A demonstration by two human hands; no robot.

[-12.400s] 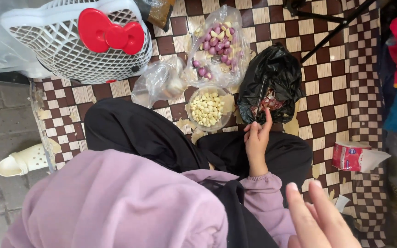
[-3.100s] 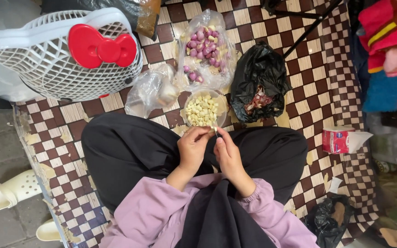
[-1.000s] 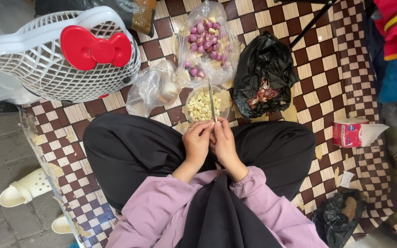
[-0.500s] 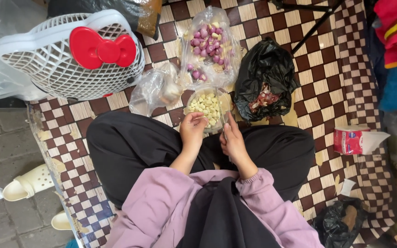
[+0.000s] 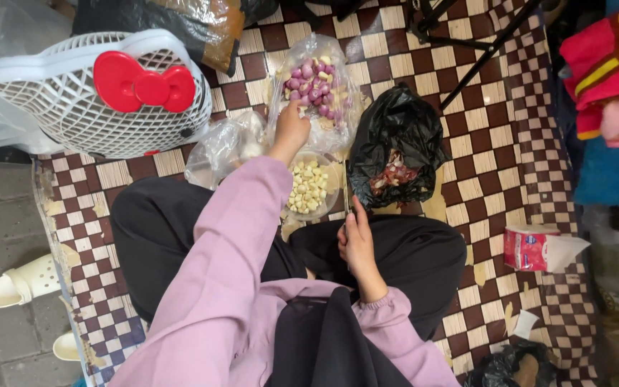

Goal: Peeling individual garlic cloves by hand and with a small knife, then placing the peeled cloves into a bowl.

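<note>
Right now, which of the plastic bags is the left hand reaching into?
The clear bag of purple cloves, farthest from the person. The left hand is at its mouth; the black bag and the smaller clear bag sit untouched beside it.

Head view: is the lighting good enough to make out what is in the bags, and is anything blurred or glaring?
Head view: soft, even daylight with no hard shadows; the clear bag shows purple bulbs sharply, with mild sheen on its plastic; the black bag interior is dim; left hand and right hand look crisp; frame edges bend slightly.
</note>
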